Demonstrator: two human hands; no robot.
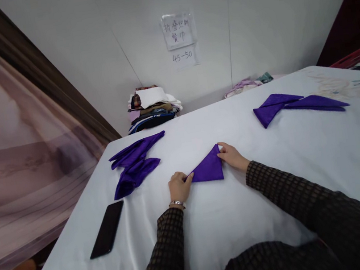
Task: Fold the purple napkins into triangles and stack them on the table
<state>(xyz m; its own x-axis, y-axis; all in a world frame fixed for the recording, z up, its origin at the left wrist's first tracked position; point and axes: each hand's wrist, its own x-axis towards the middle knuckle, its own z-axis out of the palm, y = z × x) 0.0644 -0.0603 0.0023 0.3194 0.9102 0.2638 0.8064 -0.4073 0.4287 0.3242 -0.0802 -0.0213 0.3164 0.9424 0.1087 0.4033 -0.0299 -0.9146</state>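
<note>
A purple cloth napkin (208,167), folded into a triangle, lies on the white-covered table (245,206) between my hands. My left hand (179,186) pinches its left corner between thumb and fingers. At the upper right tip, my right hand (230,154) has its thumb and fingers closed on the edge. To the left rest crumpled purple napkins (133,164), partly overlapping. Over on the right are folded purple napkins (272,107), one of them a long narrow shape (319,103).
A dark phone-like slab (108,229) lies near the table's left edge. Behind the table is a stack of clothes (152,107), with more cloth (243,85) farther right. A pink curtain (26,144) hangs at left. Handwritten papers (178,31) are on the wall.
</note>
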